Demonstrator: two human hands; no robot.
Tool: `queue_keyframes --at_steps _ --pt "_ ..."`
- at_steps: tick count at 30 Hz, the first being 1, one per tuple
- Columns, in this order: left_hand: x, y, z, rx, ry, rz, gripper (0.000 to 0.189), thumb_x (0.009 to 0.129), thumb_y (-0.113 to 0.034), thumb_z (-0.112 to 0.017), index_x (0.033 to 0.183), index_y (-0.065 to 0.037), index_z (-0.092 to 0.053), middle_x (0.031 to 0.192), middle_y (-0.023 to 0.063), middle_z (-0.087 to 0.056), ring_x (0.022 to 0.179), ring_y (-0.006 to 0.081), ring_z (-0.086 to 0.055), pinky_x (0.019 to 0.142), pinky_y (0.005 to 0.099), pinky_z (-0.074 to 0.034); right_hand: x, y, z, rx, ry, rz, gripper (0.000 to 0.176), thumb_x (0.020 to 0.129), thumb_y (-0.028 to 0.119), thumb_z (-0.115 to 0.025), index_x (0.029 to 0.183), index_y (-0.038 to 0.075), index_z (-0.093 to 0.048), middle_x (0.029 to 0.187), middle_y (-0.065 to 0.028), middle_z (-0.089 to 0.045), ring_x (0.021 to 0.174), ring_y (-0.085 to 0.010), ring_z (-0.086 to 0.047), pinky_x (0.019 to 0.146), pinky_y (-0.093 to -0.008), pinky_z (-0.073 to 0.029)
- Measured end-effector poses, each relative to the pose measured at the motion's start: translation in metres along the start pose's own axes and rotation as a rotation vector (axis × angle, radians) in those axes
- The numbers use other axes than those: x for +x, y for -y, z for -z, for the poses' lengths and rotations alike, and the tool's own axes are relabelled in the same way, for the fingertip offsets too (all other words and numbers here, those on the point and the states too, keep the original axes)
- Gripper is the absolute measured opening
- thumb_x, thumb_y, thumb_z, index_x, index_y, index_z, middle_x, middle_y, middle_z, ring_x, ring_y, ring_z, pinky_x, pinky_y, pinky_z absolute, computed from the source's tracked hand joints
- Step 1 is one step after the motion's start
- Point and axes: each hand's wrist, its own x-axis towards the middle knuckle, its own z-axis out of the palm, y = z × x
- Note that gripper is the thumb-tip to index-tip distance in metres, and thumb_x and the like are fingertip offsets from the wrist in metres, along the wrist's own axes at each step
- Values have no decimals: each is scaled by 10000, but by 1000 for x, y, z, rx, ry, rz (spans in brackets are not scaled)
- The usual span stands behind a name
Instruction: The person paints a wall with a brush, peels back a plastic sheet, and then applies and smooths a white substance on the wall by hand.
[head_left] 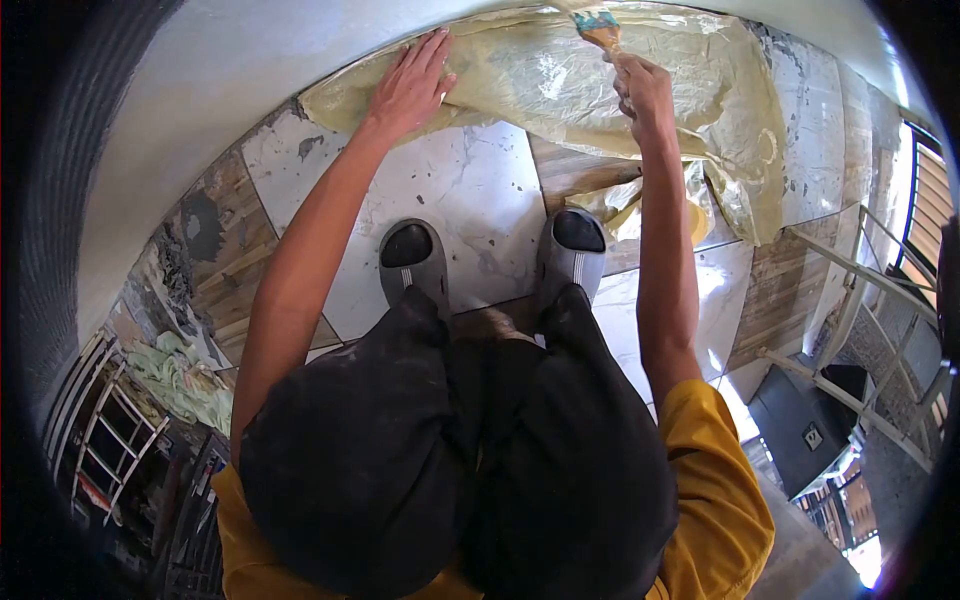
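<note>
My right hand [643,92] grips the handle of a paintbrush [600,30], whose bristles are stained blue-green and point up toward the base of the wall. Flat on a yellowish, crumpled plastic sheet [560,85] lies my left hand [412,82], fingers stretched out close to the wall. The sheet spreads over the floor along the wall [250,60] and carries whitish smears. Its right end hangs in loose folds near my right forearm.
My feet, in grey slides [415,262], stand on marble-look and wood-look tiles [470,180] with scattered specks. A metal frame [860,280] and a black box [805,425] are at right. At left lie a pale green cloth [175,375] and a metal rack [115,430].
</note>
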Motion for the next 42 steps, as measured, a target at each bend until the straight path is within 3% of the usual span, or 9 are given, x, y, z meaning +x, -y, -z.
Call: queue_keyframes --at_steps 4,8,14,20,26,30,34,36,42 --pt "3 -4 0 20 -24 8 589 1025 -348 -513 1504 -31 -380 1568 139 -397 1437 311 -391 1197 500 -320 -36 -8 7 -2 -26 -42 273 982 238 -588 1048 12 -724 605 58 -449 443 -33 -329 392 -229 -230" --pt "8 -14 1 36 -47 34 581 1014 -335 -537 1469 4 -412 1531 151 -434 1392 329 -442 1176 506 -333 -38 -22 -12 -23 147 -103 267 986 244 -588 1007 14 -722 589 53 -439 427 -34 -330 381 -238 -223" --pt "10 -18 2 137 -85 24 569 987 -363 -573 1408 12 -499 1472 139 -506 1329 284 -492 1126 472 -380 -6 5 -29 85 83 59 267 1001 233 -571 940 -8 -668 614 43 -453 450 -36 -323 397 -232 -228" --pt "7 -20 -1 164 -75 64 560 981 -352 -587 1415 -9 -501 1472 103 -504 1294 257 -494 1051 454 -414 -64 27 -4 122 56 125 302 998 217 -586 1127 -33 -698 613 81 -415 462 -17 -319 399 -217 -221" --pt "11 -47 7 46 -3 27 549 998 -351 -566 1447 -49 -479 1494 118 -482 1306 303 -484 1066 488 -398 -69 -7 -19 58 115 -26 256 998 216 -580 1005 -10 -699 609 91 -393 457 -9 -330 387 -203 -233" --pt "6 -57 1 48 -79 -31 504 996 -338 -568 1402 -46 -506 1446 115 -500 1279 315 -493 1040 484 -422 -30 -23 -64 -140 119 86 284 981 237 -597 917 -19 -703 611 61 -469 469 -26 -378 396 -230 -251" --pt "-3 -53 6 8 -78 -98 423 996 -320 -564 1317 -46 -552 1363 120 -525 1225 319 -523 1018 477 -448 -27 10 -82 -96 76 216 311 979 259 -612 947 -36 -704 616 50 -484 492 -30 -394 415 -234 -264" --pt "-7 -48 6 8 -80 -98 402 996 -313 -563 1294 -44 -563 1341 121 -530 1207 316 -533 1013 475 -454 -48 20 -75 -121 47 292 374 967 254 -596 1030 -93 -722 612 -63 -593 549 -112 -520 521 -315 -415" --pt "-12 -39 2 -111 -13 -116 374 997 -285 -566 1276 -37 -572 1351 135 -532 1204 319 -545 1013 452 -474 -105 14 -36 34 42 237 328 1014 238 -576 1089 -44 -725 624 56 -468 535 -33 -383 471 -234 -264"
